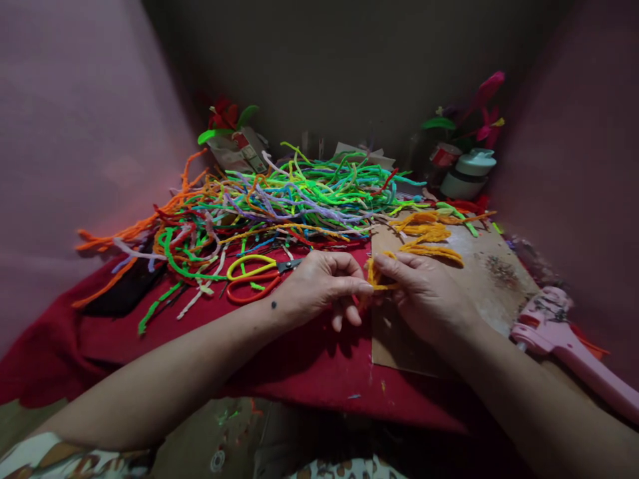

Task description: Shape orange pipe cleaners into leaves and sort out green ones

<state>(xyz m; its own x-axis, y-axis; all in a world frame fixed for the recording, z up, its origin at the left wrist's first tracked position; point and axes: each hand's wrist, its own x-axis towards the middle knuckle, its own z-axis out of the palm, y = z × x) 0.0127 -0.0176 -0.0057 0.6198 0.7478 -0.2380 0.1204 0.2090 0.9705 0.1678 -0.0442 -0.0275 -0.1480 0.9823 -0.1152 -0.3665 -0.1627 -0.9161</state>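
Observation:
Between my two hands is a bent orange-yellow pipe cleaner [382, 287], held above the edge of a brown board [479, 266]. My left hand [327, 285] pinches one side of it between thumb and forefinger, the other fingers curled below. On the opposite side, my right hand [419, 286] grips it with the thumb on top; part of the piece is hidden by the fingers. Several shaped orange-yellow pipe cleaner pieces [424, 233] lie on the board just beyond my right hand. Scissors [254, 276] with one yellow and one red handle rest beside my left wrist.
A large tangle of coloured pipe cleaners [299, 199] spreads over the red cloth [309, 359]. At the right lies a pink glue gun [559, 326]. A lidded pale jar [466, 174] and pink flowers [489, 123] stand back right, a red flower [223, 114] back left.

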